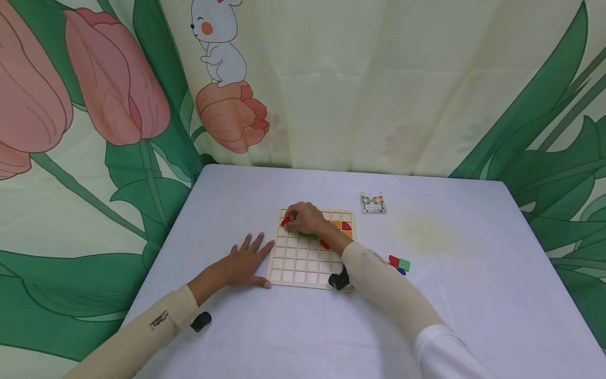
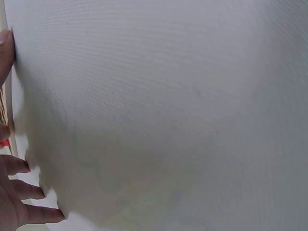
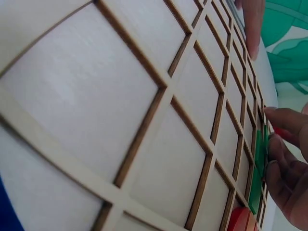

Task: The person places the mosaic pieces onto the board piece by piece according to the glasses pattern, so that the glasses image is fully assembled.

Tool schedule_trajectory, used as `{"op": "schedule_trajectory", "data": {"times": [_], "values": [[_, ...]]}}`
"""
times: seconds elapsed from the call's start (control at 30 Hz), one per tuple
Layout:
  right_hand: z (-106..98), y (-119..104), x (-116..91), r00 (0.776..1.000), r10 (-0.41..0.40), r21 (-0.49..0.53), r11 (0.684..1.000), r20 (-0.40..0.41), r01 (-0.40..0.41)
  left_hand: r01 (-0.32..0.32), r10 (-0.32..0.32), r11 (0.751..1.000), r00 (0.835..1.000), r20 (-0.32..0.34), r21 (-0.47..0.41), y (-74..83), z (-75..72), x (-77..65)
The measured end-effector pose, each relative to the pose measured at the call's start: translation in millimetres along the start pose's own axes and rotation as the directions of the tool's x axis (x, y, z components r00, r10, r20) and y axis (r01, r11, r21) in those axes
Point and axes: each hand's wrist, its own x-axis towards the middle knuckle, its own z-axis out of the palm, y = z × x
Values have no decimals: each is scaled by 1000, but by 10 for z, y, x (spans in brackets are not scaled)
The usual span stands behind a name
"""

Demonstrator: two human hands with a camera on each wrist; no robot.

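A pale wooden grid board (image 1: 294,264) lies on the table, with coloured pieces in its far cells. My right hand (image 1: 305,218) reaches over its far left corner and pinches a red rounded piece (image 1: 285,221) at the fingertips. In the right wrist view, bent fingers (image 3: 288,180) hover around green pieces (image 3: 255,190), and the red one is partly hidden behind them. My left hand (image 1: 246,263) rests spread beside the board, its fingertips and thumb at the left edge. Orange squares (image 1: 336,224) and a red quarter-round piece (image 1: 346,226) occupy cells toward the right.
Right of the board, beside my right forearm, lie loose red, green (image 1: 404,264) and blue pieces. A small pattern card (image 1: 373,203) lies beyond the board's far right corner. A floral curtain (image 1: 350,105) hangs behind the white-covered table (image 1: 478,263).
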Motion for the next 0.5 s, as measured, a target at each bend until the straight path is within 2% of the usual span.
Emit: {"op": "schedule_trajectory", "data": {"times": [0.23,0.5], "values": [[-27,-38,-1,1000,27,-77,997,0,-27,-2,1,1000,1000,-6,-4,0,1,-4],[-74,-55,-10,998,59,-76,995,2,-59,-8,8,1000,1000,-9,-4,-4,-4,-3]]}}
